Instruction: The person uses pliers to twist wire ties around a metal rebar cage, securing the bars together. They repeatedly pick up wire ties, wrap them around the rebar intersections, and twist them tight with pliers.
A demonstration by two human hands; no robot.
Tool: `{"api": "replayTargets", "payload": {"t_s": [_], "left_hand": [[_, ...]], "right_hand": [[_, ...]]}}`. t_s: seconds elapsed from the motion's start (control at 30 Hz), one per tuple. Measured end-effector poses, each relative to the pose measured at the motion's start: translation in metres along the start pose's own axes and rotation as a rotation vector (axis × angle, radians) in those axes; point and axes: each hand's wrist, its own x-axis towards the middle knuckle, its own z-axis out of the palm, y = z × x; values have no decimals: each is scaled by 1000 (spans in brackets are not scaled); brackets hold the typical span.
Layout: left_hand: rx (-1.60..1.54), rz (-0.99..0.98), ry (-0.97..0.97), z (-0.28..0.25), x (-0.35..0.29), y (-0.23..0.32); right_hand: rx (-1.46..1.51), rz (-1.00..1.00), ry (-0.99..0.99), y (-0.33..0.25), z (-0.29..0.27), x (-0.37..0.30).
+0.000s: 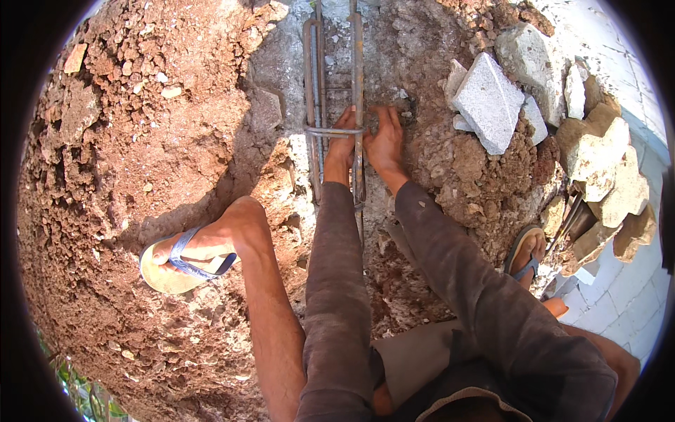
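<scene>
A rebar cage [310, 77] of rusty long bars lies along the trench, running away from me. A steel stirrup [329, 131] wraps across its bars. My left hand [339, 151] reaches in between the bars, its fingers bent and closed at the right-hand bar beside the stirrup. That bar and the stirrup hide part of the fingers. Just outside the same bar is my right hand [385, 148], thumb and fingers apart and pointing down, with nothing visible in it. Its thumb comes close to the stirrup's right end.
Loose reddish soil [176, 119] banks up on the left. A grey stone slab [489, 105] and several broken stones [598, 158] are heaped at right, beside pale paving [633, 295]. My sandalled left foot [197, 257] rests on the soil; my right foot [527, 250] is by the stones.
</scene>
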Motion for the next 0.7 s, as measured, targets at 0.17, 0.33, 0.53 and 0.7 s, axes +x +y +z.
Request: {"api": "replayTargets", "payload": {"t_s": [0.17,0.33,0.53,0.7], "left_hand": [[-37,-9,-34,0,-1,4],[-19,-46,-6,2,-6,8],[15,-12,-13,4,-7,13],[-5,-36,-3,13,-10,12]], "right_hand": [[17,-19,32,-1,0,5],[4,81,21,2,1,4],[210,363,-37,-3,8,10],[1047,731,-258,-6,-11,-4]]}}
